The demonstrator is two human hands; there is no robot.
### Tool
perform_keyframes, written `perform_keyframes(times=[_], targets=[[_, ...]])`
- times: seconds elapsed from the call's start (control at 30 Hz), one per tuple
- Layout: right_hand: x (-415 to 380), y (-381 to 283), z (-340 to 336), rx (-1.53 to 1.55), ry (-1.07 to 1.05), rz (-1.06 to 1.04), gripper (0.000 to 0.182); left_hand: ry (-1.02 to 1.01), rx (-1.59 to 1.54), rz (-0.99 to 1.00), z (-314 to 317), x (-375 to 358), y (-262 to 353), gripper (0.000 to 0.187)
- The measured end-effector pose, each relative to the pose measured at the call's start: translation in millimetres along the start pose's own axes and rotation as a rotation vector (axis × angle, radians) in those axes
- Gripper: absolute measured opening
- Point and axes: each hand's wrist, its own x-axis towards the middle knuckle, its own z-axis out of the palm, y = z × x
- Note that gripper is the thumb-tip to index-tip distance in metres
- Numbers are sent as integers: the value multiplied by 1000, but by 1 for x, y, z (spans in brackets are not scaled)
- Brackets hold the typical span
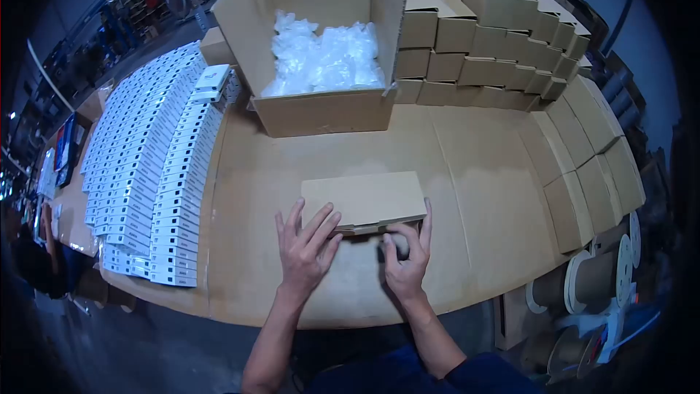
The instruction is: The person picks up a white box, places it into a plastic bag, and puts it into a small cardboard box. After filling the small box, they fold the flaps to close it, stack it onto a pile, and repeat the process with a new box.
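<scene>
A flat brown cardboard box (364, 199) lies in front of me on the cardboard-covered table (255, 248), its lid down. My left hand (305, 248) is at its front left corner, fingers spread, with fingertips on the lid's edge. My right hand (408, 255) touches the front right corner, one finger along the right side and the others bent at the front edge. The fingers of this hand are apart, and neither hand is wrapped round the box. Part of the box's front side is hidden behind my fingers.
A large open carton (328, 113) holding clear plastic bags (328, 58) stands behind the box. Rows of white labelled boxes (138, 153) fill the left. Brown boxes (496, 44) are stacked at the back right. Spools (598, 277) sit beyond the right edge. A person's arm (49, 230) shows far left.
</scene>
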Motion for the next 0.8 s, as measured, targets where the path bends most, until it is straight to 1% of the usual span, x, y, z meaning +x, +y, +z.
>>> perform_keyframes(times=[0.03,0.07,0.17,0.2,0.3,0.43,0.47,0.57,0.6,0.7,0.73,0.8], targets=[[3,-1,-4,15,22,19,18,-12,71,-2,1,-1,7,43],[3,9,-4,49,132,44,20,-9,83,-10,4,-2,12,45],[22,24,-33,-164,57,1,20,4,112,6,10,-1,16,44],[33,20,-37,-238,72,-141,18,7,109,5,11,-1,16,44],[43,14,-50,-225,-35,-141,15,13,108,0,11,0,18,44],[55,9,-57,-271,-165,-194,14,24,116,3,11,0,18,45],[57,4,-55,-326,-171,-300,16,28,111,7,12,0,19,45],[53,15,-44,-256,-297,-351,22,35,105,19,14,0,16,47],[50,12,-40,-298,-388,-314,26,38,107,25,14,-1,15,47],[41,3,-27,-314,-387,-306,28,48,88,19,15,0,14,40],[37,8,-23,-271,-362,-271,30,50,72,-5,14,0,15,39],[29,15,-17,-262,-321,-285,31,62,39,-43,12,4,19,39]])
